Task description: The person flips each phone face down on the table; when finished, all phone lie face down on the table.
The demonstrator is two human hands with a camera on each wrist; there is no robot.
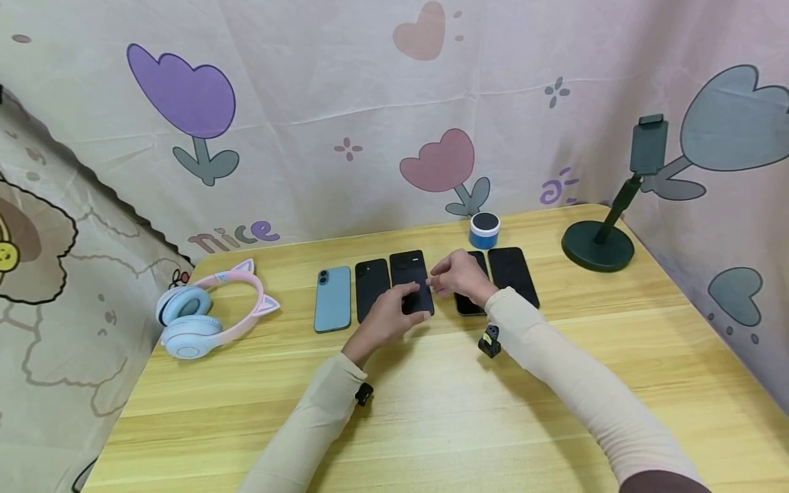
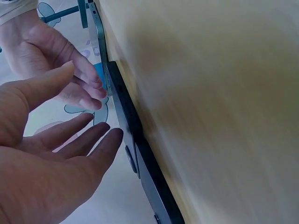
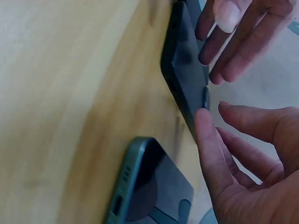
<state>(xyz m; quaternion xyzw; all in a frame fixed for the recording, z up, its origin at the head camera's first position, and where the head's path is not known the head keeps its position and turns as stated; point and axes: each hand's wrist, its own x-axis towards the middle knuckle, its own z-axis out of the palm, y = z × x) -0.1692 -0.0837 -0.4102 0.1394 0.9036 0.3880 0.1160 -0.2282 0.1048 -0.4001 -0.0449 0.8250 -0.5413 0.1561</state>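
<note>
Five phones lie in a row on the wooden table. My left hand is over the third one, a black phone with a round camera bump, its fingers spread and relaxed. At that phone's right edge is my right hand, fingers loosely bent; in the right wrist view a fingertip is right at the phone's side. Left of it lie another black phone and a light blue phone. Under the right hand is a dark-screened phone, partly hidden, with a second dark phone beside it.
Pink and blue cat-ear headphones lie at the left. Behind the phones stands a small blue-and-white round container with a dark top. A dark green phone stand is at the back right, before a patterned cloth backdrop.
</note>
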